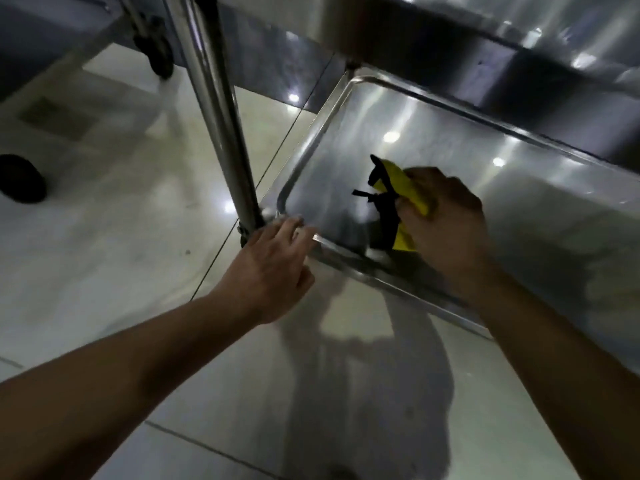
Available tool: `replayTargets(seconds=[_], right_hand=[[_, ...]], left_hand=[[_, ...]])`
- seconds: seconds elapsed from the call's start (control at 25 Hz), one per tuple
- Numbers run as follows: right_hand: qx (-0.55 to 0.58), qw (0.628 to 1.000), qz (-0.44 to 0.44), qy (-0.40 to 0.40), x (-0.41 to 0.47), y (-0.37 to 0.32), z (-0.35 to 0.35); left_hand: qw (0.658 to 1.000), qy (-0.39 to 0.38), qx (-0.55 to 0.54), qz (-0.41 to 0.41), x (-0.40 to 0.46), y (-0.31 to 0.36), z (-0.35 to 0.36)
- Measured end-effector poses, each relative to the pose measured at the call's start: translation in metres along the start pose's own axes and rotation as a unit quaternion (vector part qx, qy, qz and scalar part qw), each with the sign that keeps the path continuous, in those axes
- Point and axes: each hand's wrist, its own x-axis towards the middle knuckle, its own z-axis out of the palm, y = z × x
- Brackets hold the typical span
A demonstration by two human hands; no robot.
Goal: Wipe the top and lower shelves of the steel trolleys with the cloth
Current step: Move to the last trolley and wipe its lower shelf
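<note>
The steel trolley's lower shelf (450, 161) fills the middle right of the head view, a shiny tray with a raised rim. My right hand (446, 220) grips a yellow and black cloth (398, 199) bunched on the shelf near its front left corner. My left hand (273, 268) rests on the shelf's front left corner, fingers over the rim beside the upright steel post (221, 126). The trolley's top shelf (519, 29) hangs over the scene at the upper right, seen from below.
Glossy pale floor tiles (121, 237) spread out to the left and below. A second trolley's black caster (159, 53) and frame stand at the upper left. A dark round object (20, 178) sits on the floor at the left edge.
</note>
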Motion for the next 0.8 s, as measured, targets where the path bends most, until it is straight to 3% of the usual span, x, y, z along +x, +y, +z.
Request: replayTargets(seconds=[0.12, 0.24, 0.32, 0.48, 0.56, 0.72, 0.8], right_hand=[[0.017, 0.998, 0.009, 0.054, 0.041, 0.011, 0.009], [0.023, 0.994, -0.003, 0.108, 0.088, 0.016, 0.033], [-0.001, 0.996, 0.010, 0.084, 0.121, 0.021, 0.053], [-0.086, 0.992, 0.071, -0.056, 0.149, 0.029, 0.101], [-0.073, 0.996, 0.033, -0.039, 0.139, 0.014, 0.114], [-0.027, 0.991, -0.131, 0.002, 0.054, -0.036, 0.136], [0.000, 0.979, -0.202, -0.030, 0.019, -0.045, 0.138]], left_hand=[[1.000, 0.013, 0.019, 0.014, 0.010, -0.005, 0.010], [0.997, 0.050, -0.051, -0.013, 0.000, -0.007, 0.013], [0.997, 0.049, -0.046, -0.021, -0.011, -0.011, 0.016], [0.998, 0.042, -0.038, -0.018, -0.018, -0.021, 0.021], [0.998, 0.041, -0.048, -0.016, -0.021, -0.026, 0.023], [0.994, 0.069, -0.086, -0.022, -0.024, -0.028, 0.026], [0.994, 0.066, -0.080, -0.029, -0.027, -0.028, 0.027]])
